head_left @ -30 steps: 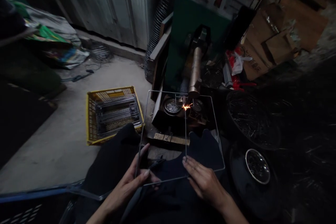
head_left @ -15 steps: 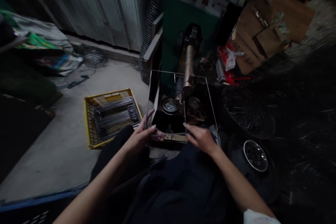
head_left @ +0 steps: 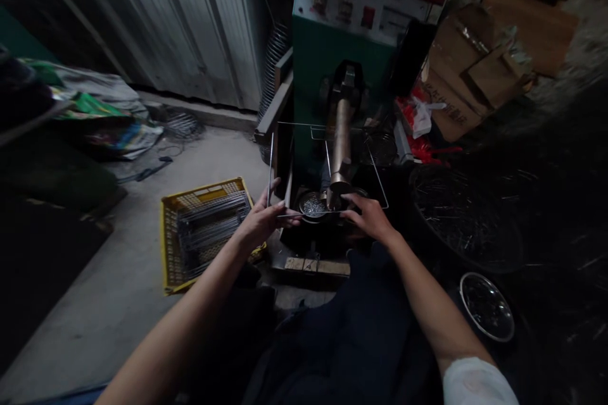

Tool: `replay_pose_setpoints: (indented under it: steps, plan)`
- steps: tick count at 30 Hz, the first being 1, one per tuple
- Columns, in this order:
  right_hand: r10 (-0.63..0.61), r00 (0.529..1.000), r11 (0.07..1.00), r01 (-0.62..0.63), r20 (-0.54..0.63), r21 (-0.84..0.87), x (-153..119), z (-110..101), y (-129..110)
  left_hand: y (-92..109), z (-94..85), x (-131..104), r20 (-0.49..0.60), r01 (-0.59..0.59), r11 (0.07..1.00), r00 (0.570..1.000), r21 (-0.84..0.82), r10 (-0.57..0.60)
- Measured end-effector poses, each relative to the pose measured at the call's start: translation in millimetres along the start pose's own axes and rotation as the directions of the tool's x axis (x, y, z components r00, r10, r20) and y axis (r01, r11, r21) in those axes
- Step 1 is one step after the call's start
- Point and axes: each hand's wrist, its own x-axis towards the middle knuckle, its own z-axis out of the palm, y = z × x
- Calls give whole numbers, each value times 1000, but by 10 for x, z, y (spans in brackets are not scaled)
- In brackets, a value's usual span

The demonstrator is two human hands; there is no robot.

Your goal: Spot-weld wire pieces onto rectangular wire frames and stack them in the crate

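Observation:
A thin rectangular wire frame [head_left: 271,161] is held out flat between my hands, around the metal arm [head_left: 341,133] of a green machine. My left hand [head_left: 263,218] grips its near left corner between thumb and fingers. My right hand [head_left: 370,218] is closed at the near wire, its fingertips beside the lower end of the arm. What exactly those fingertips pinch is too dark to make out, but the frame's near edge runs to them. Just beneath the near wire, between my hands, sits a round dish [head_left: 313,205] of small shiny metal pieces.
A yellow crate [head_left: 164,247] with stacked wire frames stands on the floor at left. The green machine [head_left: 313,57] has a control panel with a red light. At right are a dark tub [head_left: 441,215] of wires, a shiny-rimmed bowl [head_left: 487,307] and cardboard boxes [head_left: 451,88].
Both hands have moved forward with the wire frame, bringing its near edge up to the arm's lower end. My right hand is now beside that tip. The view has shifted slightly.

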Motion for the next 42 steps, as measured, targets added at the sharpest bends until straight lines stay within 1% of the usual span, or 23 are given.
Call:
replay_pose_setpoints:
  steps: [4, 7, 13, 19, 23, 28, 33, 35, 36, 37, 38, 39, 40, 41, 42]
  plan:
    - [19, 1000, 1000, -19, -2, 9, 46, 6, -19, 8, -17, 18, -19, 0, 1000, 1000, 13, 0]
    - [34, 999, 999, -34, 10, -21, 76, -3, -46, 28, -12, 17, -39, -9, 1000, 999, 22, 9]
    - [27, 1000, 999, -27, -1, -31, 94, -9, -75, 63, 3, -12, -58, -8, 1000, 998, 21, 9]
    - [43, 999, 997, -43, 5, -65, 124, 5, -99, 66, -10, -29, -59, -19, 1000, 998, 12, 19]
    - [45, 999, 995, -45, 1, -92, 138, 20, -72, 55, -36, -18, -37, -22, 1000, 999, 17, 23]
    - [38, 999, 996, -40, -28, -86, 141, 41, -40, 25, -73, -5, -45, -21, 1000, 999, 22, 22]
    - [43, 998, 999, -43, -34, -14, 137, 59, -24, -22, -135, 1, -31, -23, 999, 999, 30, 24]
    - [23, 997, 999, -26, -69, -43, 89, 15, 13, -21, -138, -3, -33, -30, 999, 999, 32, 31]
    - [11, 994, 997, -19, -108, -74, 52, -20, 47, -15, -131, -5, -35, -30, 999, 999, 31, 31]
    - [10, 986, 994, -28, -167, -106, 7, -59, 92, -8, -121, -7, -37, -26, 999, 999, 29, 27]
    - [30, 969, 990, -63, -246, -129, -40, -99, 149, 1, -109, -9, -39, -21, 999, 999, 28, 22]
    - [77, 941, 984, -126, -329, -128, -87, -135, 216, 8, -96, -10, -41, -17, 999, 999, 28, 18]
    - [156, 905, 975, -206, -395, -86, -128, -163, 288, 12, -84, -10, -43, -16, 999, 999, 28, 17]
    - [260, 866, 958, -288, -427, 1, -161, -180, 363, 13, -74, -10, -44, -18, 1000, 999, 25, 19]
    - [374, 829, 926, -355, -415, 125, -185, -185, 433, 10, -69, -10, -45, -25, 999, 999, 20, 26]
